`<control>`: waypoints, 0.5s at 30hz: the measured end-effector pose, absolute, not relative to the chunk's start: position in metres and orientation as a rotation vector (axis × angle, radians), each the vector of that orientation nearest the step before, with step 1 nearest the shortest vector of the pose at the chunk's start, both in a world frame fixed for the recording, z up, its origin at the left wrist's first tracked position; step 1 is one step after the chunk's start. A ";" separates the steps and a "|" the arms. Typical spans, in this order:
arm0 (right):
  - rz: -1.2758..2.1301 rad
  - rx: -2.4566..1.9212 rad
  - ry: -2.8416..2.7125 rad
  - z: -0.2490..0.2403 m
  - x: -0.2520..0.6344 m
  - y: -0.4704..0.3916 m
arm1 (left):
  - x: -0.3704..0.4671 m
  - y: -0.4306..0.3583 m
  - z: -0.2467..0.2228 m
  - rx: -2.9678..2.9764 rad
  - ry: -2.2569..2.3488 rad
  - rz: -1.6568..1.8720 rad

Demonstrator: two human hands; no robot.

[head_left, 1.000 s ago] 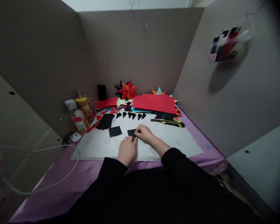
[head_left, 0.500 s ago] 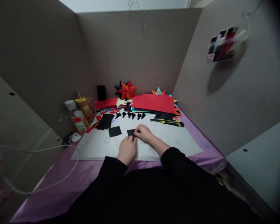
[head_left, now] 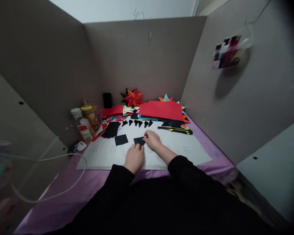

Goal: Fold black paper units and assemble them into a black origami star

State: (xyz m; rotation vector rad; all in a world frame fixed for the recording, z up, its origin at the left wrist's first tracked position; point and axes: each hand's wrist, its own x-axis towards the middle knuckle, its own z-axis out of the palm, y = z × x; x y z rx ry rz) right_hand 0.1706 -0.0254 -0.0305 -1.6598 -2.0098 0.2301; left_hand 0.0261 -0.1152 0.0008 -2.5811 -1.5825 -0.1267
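A small piece of black paper (head_left: pixel 138 140) lies on the white sheet (head_left: pixel 100 160) in front of me. My left hand (head_left: pixel 134 159) has its fingertips pressed on the paper's near edge, with a ring on one finger. At the paper's right corner, the thumb and fingers of my right hand (head_left: pixel 153 140) are closed and partly cover it. Just to the left rests a flat black paper square (head_left: pixel 121 140). Farther back, several small folded black pieces (head_left: pixel 136 123) stand in a row, beside a stack of black paper (head_left: pixel 112 129).
Behind the row are red sheets (head_left: pixel 161 110) and folded paper stars (head_left: pixel 134 97). A yellow-and-black utility knife (head_left: pixel 177 130) lies to the right. Bottles (head_left: pixel 89 116), a white earphone case (head_left: pixel 81 146) and a hanging white cable (head_left: pixel 74 184) are on the left. Grey panels surround the table.
The view has tilted and shifted slightly. My right fingers have shifted a little at the paper's right corner, whose outline now looks more slanted. My left hand stays pressed on it.
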 end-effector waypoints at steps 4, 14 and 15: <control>0.258 -1.547 -2.112 -0.033 0.173 -0.026 | 0.026 -0.114 -0.003 -2.562 -1.573 -0.162; 0.299 -1.650 -2.058 -0.029 0.172 -0.022 | 0.026 -0.116 -0.001 -2.578 -1.588 -0.153; 0.291 -1.643 -2.045 -0.029 0.173 -0.023 | 0.026 -0.117 -0.001 -2.574 -1.587 -0.154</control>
